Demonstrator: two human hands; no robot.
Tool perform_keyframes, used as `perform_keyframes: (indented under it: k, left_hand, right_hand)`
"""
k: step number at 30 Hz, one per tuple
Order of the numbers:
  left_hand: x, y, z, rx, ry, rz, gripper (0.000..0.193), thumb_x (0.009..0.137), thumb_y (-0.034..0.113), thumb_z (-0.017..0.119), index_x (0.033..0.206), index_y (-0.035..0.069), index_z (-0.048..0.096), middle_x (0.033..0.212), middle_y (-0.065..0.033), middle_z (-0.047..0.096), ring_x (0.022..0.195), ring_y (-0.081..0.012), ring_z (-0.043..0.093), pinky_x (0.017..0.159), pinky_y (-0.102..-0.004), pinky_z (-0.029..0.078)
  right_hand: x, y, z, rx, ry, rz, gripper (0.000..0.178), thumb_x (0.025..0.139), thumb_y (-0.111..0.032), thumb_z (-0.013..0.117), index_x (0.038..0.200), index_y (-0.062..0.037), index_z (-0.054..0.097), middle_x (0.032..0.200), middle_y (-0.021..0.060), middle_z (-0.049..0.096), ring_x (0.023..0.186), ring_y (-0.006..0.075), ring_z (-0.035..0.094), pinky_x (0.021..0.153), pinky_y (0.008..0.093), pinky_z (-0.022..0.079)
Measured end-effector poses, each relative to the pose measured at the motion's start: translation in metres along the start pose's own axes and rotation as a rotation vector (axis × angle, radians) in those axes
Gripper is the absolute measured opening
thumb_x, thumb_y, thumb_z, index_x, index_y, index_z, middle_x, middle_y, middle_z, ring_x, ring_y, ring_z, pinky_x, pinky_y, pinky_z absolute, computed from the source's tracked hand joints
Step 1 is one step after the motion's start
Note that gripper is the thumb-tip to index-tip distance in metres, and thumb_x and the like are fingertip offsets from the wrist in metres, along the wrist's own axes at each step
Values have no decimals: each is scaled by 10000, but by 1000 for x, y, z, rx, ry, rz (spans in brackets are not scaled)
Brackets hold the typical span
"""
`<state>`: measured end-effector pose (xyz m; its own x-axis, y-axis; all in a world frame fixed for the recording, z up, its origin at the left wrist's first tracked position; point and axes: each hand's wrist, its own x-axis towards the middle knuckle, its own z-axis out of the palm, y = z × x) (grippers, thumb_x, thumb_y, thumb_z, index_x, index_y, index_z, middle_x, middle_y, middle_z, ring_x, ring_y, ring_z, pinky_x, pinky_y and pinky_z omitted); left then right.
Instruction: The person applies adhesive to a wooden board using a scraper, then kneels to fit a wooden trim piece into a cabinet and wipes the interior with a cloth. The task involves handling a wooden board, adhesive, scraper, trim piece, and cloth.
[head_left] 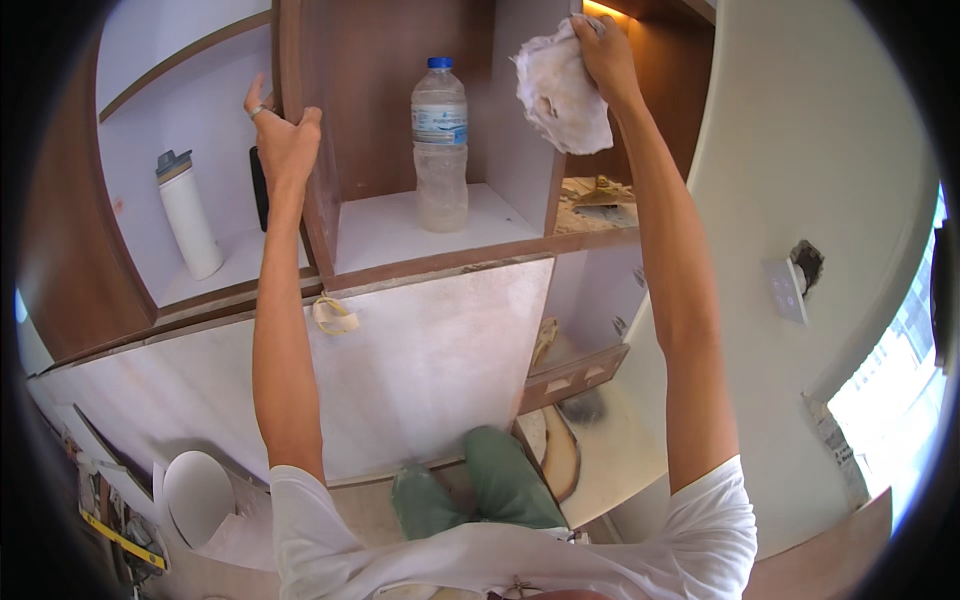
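My left hand (284, 140) grips the front edge of a brown wooden upright (316, 190) between two cabinet compartments, thumb on one side and fingers on the other; a ring shows on one finger. Raised at the upper right, my right hand (603, 60) is closed on a crumpled white cloth (562, 90), which hangs in front of the shelving. Between my hands, a clear plastic bottle (440, 165) with a blue cap stands upright on the middle compartment's white floor (380, 240). The left compartment holds a white flask (188, 220) with a grey lid, and a dark slim object (260, 188) partly behind my wrist.
A large pale panel (430, 370) stands below the shelves, with a yellow loop (335, 315) at its top edge. Debris (597, 200) lies in the right compartment. A switch plate (785, 290) juts from the right wall. Rolled white sheet (200, 495) and a yellow level (122, 542) are lower left.
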<state>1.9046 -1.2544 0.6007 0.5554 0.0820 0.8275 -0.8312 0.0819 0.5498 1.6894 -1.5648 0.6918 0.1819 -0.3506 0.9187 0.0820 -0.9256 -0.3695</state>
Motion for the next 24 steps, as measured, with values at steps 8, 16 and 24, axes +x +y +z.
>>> perform_keyframes:
  k: [8,16,24]
  left_hand:
    - [1,-8,5,18,24,98,823,806,98,632,1507,97,202,1376,-291,499,1200,-418,571,1070,-445,411]
    - [0,-10,-1,7,-9,52,826,824,117,637,1514,96,183,1388,-282,486,1194,-400,575,1064,-437,418]
    - [-8,1,0,35,3,47,816,847,95,606,1510,102,131,1397,-305,471,1166,-425,598,1056,-459,437]
  right_hand:
    - [15,20,0,-132,49,-92,458,940,-397,621,1122,23,636,908,151,702,787,204,660,718,341,513]
    - [-4,20,12,-21,87,-115,424,940,-372,626,1078,28,655,969,186,700,890,270,669,817,368,500]
    - [130,21,7,60,169,-339,347,998,-355,506,906,-60,663,849,44,636,745,173,571,680,343,485]
